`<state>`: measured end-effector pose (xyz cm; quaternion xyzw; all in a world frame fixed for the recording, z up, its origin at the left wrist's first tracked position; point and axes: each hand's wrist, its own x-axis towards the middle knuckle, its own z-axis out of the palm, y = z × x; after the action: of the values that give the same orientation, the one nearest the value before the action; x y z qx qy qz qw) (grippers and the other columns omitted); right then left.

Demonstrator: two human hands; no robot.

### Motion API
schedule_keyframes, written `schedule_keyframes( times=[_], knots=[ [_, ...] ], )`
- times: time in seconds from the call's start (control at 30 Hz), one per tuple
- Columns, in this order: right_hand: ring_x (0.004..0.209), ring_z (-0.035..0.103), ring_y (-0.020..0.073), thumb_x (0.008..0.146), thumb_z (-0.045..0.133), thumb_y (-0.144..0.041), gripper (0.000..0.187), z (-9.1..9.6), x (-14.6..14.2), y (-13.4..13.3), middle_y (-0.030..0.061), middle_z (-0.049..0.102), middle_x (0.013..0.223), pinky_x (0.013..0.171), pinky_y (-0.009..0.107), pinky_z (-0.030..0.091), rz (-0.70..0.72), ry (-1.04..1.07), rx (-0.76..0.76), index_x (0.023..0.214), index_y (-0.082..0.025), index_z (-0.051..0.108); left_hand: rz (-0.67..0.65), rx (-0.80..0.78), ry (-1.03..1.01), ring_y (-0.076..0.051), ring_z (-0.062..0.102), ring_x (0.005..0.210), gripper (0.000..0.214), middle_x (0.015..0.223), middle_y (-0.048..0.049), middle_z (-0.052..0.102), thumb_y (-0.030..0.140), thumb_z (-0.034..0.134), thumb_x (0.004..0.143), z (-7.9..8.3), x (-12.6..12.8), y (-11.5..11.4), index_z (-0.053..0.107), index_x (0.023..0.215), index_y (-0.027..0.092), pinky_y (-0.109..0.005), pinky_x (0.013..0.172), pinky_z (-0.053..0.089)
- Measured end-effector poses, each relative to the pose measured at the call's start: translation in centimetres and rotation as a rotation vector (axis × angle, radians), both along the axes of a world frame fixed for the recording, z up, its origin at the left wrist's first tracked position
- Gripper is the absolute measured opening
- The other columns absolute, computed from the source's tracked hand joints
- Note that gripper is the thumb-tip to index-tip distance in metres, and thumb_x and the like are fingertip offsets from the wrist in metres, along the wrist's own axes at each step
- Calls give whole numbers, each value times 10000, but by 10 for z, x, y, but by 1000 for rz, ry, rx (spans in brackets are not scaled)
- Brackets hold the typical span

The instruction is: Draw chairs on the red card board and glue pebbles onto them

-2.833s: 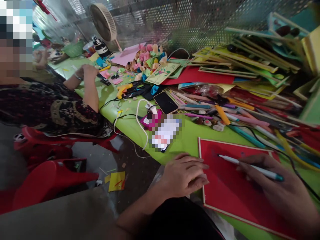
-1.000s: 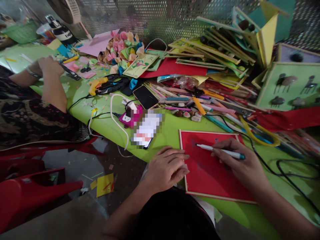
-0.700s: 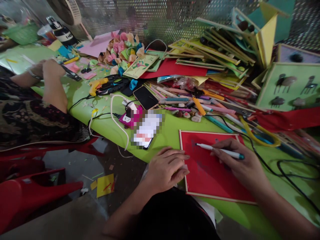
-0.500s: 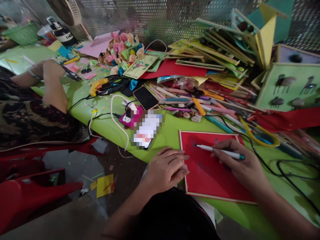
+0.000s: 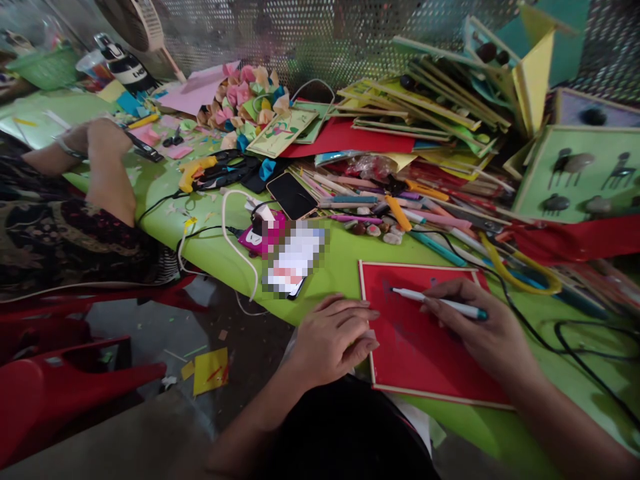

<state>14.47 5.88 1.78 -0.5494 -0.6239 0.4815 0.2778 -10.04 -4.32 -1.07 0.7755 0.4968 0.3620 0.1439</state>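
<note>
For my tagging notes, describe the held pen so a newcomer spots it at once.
On the green table, find the red board edged with pale strips. Above it, the right hand holds a white pen with a teal end. Unlike the loose pens behind the board, it sits in a hand.

Single head-worn camera, facing forward and down, near left hand, right hand

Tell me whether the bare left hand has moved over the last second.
No, not visibly. Against the pale-edged, rectangular red board, the bare left hand stays put, overlapping the board's left edge as before.
</note>
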Motion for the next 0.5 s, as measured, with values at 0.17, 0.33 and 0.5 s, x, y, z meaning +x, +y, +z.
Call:
schedule_keyframes(
  times=[0.17,0.33,0.5],
  knots=[
    [614,585,157,799,809,-579,382,1,1,0,33,696,738,531,277,421,0,-7,2,877,-219,708,-6,-6,-19,-165,675,1265,107,1220,4,785,298,575,1032,-3,-1,0,624,966,229,-368,1135,430],
    [604,595,167,779,812,-578,378,5,-3,0,31,684,699,517,282,427,-7,-2,13,835,-219,704,-10,-7,-11,-179,683,1251,141,1224,-15,786,309,545,1045,-4,-1,-1,636,969,231,-385,1119,448],
    [602,604,170,780,809,-570,365,7,-4,-1,32,694,701,506,280,428,-12,-2,9,829,-226,696,-4,2,5,-158,676,1261,132,1226,3,785,312,544,1045,-3,-1,0,631,984,234,-368,1122,446]
  ],
)
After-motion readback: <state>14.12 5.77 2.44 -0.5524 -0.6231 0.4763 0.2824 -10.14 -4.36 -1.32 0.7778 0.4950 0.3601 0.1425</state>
